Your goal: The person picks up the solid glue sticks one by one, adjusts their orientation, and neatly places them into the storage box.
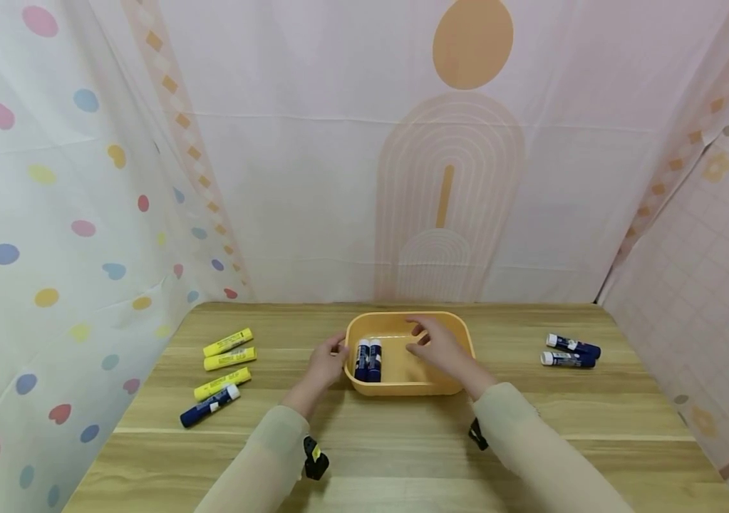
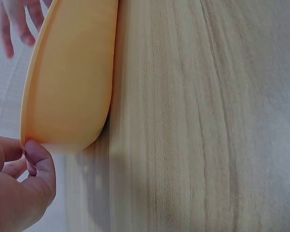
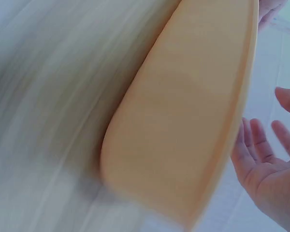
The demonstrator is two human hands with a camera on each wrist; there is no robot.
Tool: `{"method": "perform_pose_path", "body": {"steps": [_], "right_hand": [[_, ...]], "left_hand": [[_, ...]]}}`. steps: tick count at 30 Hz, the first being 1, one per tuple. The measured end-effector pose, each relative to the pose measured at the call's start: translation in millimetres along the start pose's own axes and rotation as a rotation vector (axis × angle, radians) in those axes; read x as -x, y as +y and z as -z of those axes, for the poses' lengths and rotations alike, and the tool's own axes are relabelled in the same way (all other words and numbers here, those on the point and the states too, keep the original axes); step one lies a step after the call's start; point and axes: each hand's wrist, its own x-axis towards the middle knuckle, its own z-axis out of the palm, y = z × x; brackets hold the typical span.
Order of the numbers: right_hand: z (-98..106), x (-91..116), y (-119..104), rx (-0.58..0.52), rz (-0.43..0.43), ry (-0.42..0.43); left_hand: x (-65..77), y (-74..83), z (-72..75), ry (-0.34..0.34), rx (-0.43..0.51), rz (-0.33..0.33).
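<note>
Wood-grain table (image 1: 396, 456), orange tray (image 1: 405, 389) on it.
Tray smooth, round-cornered, two navy tubes (image 1: 373, 361) inside. Left hand (image 1: 326, 362) pinches tray's left rim; right hand (image 1: 439, 347), fingers loosely parted, holds nothing, over tray.

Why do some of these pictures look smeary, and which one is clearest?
Head view: clearest, the tray has a crisp outline; left wrist view: the tabletop shows its grain well, fading to pale haze at the right edge, with a soft shadow near the tray's rounded corner; right wrist view: the tabletop smears into streaks, probably from camera motion, and the tray's lower end is blurred.
</note>
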Motion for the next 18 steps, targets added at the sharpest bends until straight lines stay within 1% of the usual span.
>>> {"method": "perform_pose_path", "body": {"steps": [2, 4, 5, 8, 10, 12, 14, 18], "right_hand": [[11.6, 8.9, 4.0, 0.053, 0.076, 0.022], [22.6, 18.7, 8.2, 0.08, 0.113, 0.031], [27.8, 23.4, 11.0, 0.095, 0.128, 0.036], [43.3, 38.7, 20.2, 0.123, 0.137, 0.046], [52.7, 47.8, 29.2, 0.166, 0.163, 0.069], [61.5, 56.8, 37.8, 0.229, 0.182, 0.088], [69.6, 65.4, 46.2, 0.323, 0.194, 0.106], [84.9, 83.5, 63.0, 0.493, 0.198, 0.116]], "left_hand": [[0.1, 0.5, -0.2, 0.0, 0.008, 0.005], [0.2, 0.7, -0.2, -0.001, 0.013, 0.007], [0.2, 0.8, 0.0, -0.001, 0.014, 0.007], [0.1, 0.6, 0.4, -0.003, 0.015, 0.011], [-0.4, 0.0, 0.5, -0.005, 0.018, 0.015], [-0.5, -0.2, 0.4, -0.008, 0.02, 0.02], [-0.6, -0.4, 0.5, -0.01, 0.022, 0.026], [-0.2, -0.6, 0.3, -0.006, 0.015, 0.019]]}}
